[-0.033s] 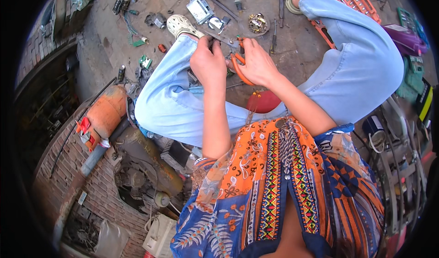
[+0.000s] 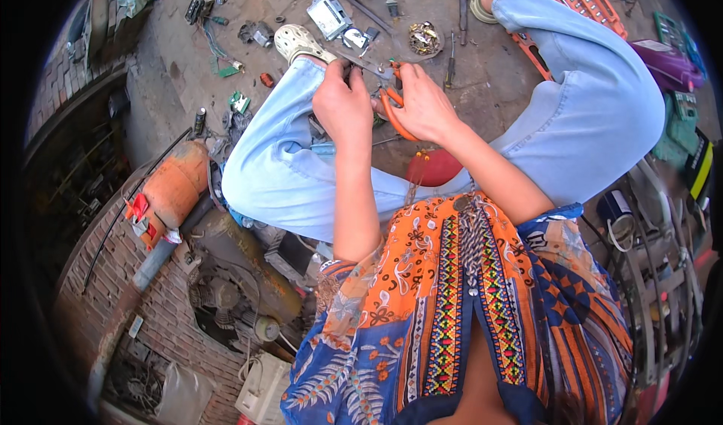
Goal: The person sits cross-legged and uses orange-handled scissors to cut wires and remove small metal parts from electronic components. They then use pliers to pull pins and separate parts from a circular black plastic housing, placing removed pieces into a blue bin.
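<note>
My right hand (image 2: 428, 102) is closed round orange-handled pliers (image 2: 398, 122), with one curved handle showing below the fingers. My left hand (image 2: 343, 107) is closed close beside it, thumb and fingers pinched on a small dark piece that I cannot make out. A flat grey metal strip (image 2: 366, 65) spans the gap between the hands; whether it belongs to the pliers cannot be told. Both hands are above the ground between my bent, jeans-clad legs. The pliers' tips are hard to see.
Ahead lie a silver boxy part (image 2: 329, 15), a bowl of small metal bits (image 2: 425, 39), a screwdriver (image 2: 451, 62) and an orange tool case (image 2: 587, 3). Wires and a green circuit board (image 2: 227, 71) are scattered to the left. An orange cylinder (image 2: 175, 184) stands beside my left knee.
</note>
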A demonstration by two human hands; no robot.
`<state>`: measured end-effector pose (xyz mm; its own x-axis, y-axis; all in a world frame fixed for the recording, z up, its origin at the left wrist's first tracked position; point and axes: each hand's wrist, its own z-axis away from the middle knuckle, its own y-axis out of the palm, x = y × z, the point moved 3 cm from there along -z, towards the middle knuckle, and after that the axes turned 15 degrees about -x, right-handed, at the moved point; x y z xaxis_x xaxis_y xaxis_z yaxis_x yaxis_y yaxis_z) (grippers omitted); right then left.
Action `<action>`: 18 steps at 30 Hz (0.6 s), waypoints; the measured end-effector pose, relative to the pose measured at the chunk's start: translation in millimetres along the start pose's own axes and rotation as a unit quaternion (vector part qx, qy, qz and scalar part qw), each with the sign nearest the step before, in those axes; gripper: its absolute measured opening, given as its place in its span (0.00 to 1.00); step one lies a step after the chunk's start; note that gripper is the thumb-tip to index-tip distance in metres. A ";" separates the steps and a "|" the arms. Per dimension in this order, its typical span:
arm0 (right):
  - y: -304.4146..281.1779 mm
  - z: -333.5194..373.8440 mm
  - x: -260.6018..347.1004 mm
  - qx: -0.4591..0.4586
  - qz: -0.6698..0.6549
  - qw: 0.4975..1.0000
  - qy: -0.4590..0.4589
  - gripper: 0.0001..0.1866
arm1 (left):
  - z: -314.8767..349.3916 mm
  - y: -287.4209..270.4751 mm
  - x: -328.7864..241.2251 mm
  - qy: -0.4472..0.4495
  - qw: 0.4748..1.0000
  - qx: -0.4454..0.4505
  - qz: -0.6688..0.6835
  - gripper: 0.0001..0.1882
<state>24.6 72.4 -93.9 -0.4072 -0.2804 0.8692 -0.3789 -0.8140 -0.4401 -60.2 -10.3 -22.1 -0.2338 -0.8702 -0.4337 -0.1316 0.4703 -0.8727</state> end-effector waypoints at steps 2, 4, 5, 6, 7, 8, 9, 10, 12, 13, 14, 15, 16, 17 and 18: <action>-0.5 0.5 -0.6 -0.009 -0.001 1.000 -0.003 0.43 | -0.5 0.8 -0.8 0.001 1.000 0.004 -0.001 0.06; -1.5 1.7 -0.2 -0.016 -0.006 1.000 -0.002 0.42 | 0.4 3.2 0.5 0.001 0.999 -0.004 0.035 0.06; -0.5 1.9 -1.2 -0.002 -0.005 1.000 0.018 0.41 | 0.6 4.8 0.7 -0.003 0.999 -0.005 0.041 0.06; 0.7 1.7 -2.8 0.012 -0.004 0.999 0.038 0.41 | 0.8 7.3 0.4 -0.006 0.999 -0.005 0.047 0.06; 2.0 1.7 -4.5 0.026 -0.003 0.998 0.058 0.40 | 0.7 9.5 0.2 -0.010 0.998 -0.006 0.054 0.06; 3.4 1.5 -5.9 0.024 -0.008 0.998 0.055 0.40 | 0.5 11.4 0.3 -0.010 0.999 -0.007 0.045 0.06; 5.3 1.9 -8.4 0.022 -0.014 0.998 0.054 0.40 | 0.6 13.5 0.1 -0.010 0.999 -0.008 0.036 0.06; 6.5 1.9 -10.3 0.020 -0.020 0.998 0.053 0.39 | 0.6 14.9 -0.1 -0.010 1.000 -0.008 0.028 0.06; 7.5 0.9 -12.0 0.015 -0.023 0.998 0.051 0.38 | -0.5 15.3 -0.8 0.012 1.000 -0.009 -0.010 0.06; 7.6 0.8 -12.3 0.013 -0.024 0.998 0.050 0.38 | -0.9 15.3 -1.2 0.023 0.999 -0.010 -0.029 0.06; 7.0 0.7 -12.4 0.015 -0.021 0.998 0.052 0.38 | -0.8 14.9 -2.9 0.037 0.998 -0.010 -0.048 0.06; 6.1 0.5 -11.6 0.017 -0.018 0.998 0.052 0.37 | -0.6 13.1 -5.0 0.049 0.996 -0.010 -0.068 0.06; 5.7 0.4 -11.1 0.020 -0.015 0.998 0.053 0.36 | -0.4 12.0 -6.2 0.062 0.994 -0.011 -0.088 0.06; 5.9 0.3 -11.4 0.022 -0.014 0.998 0.055 0.36 | -0.4 11.9 -6.1 0.063 0.994 -0.011 -0.086 0.06; 6.1 0.0 -11.6 0.025 -0.013 0.998 0.058 0.35 | -0.4 11.8 -5.9 0.065 0.994 -0.012 -0.084 0.06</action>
<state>27.1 70.7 -106.6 -0.4924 -0.2001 0.8471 -0.3500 -0.8455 -0.4032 -60.8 0.5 -29.8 -0.3282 -0.9114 -0.2482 -0.2011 0.3242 -0.9244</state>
